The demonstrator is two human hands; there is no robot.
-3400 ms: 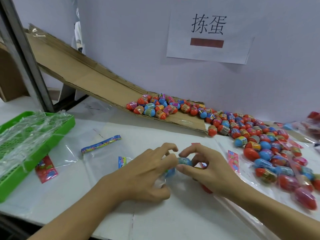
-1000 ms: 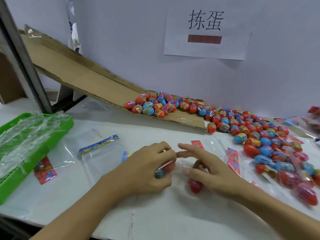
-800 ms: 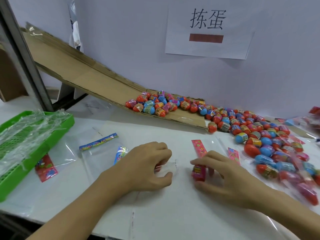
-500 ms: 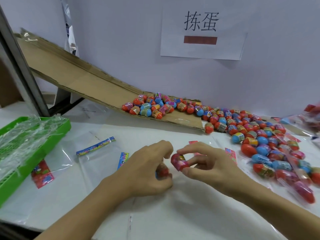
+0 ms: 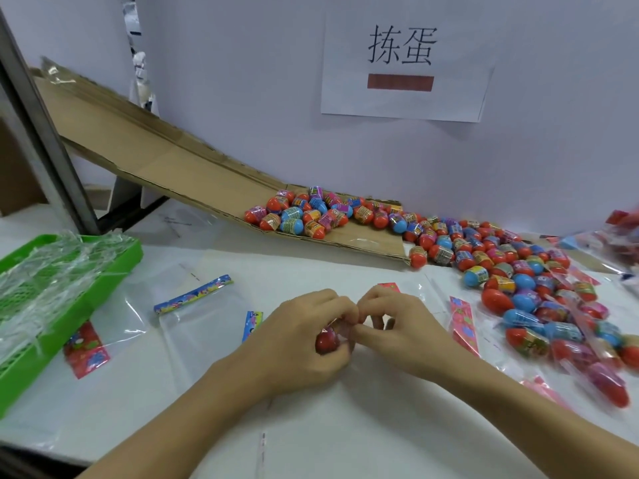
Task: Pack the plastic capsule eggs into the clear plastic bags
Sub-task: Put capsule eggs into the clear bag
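Observation:
My left hand [image 5: 304,344] and my right hand [image 5: 397,326] meet at the table's middle. The left hand's curled fingers hold a clear plastic bag with a red capsule egg [image 5: 326,341] inside it. The right hand's thumb and fingers pinch the bag's mouth against the left fingertips; the bag itself is mostly hidden by both hands. A big heap of loose red and blue capsule eggs [image 5: 484,257] lies at the right, running up onto the cardboard chute [image 5: 179,174]. Empty clear bags with printed header strips [image 5: 200,319] lie left of my hands.
A green plastic basket [image 5: 52,292] with crinkled clear film stands at the left edge. Filled bags of eggs [image 5: 570,344] lie at the right, with more at the far right edge. A paper sign [image 5: 404,63] hangs on the wall behind. The white table [image 5: 345,426] continues towards me.
The right hand reached out, picked up a red egg and brought it to the bag in the left hand. Now the egg sits in the bag and both hands pinch together at its mouth.

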